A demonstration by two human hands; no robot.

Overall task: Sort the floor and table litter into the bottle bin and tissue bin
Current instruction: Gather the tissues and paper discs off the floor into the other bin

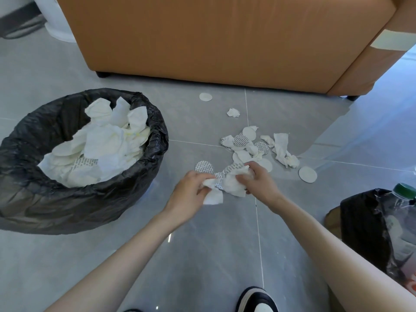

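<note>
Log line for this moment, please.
left hand: grips tissue wad | right hand: grips tissue wad | tissue bin: holds tissues | floor litter: tissues and discs uncollected

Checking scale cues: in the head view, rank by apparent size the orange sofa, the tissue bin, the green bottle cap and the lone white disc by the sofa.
1. orange sofa
2. tissue bin
3. green bottle cap and lone white disc look alike; the cap is nearer the camera, so unranked.

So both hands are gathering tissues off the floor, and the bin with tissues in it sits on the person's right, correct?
No: in the head view the tissue bin sits on the person's left; the bottle bin is on the right. The left hand and right hand are gathering tissues off the floor.
</note>
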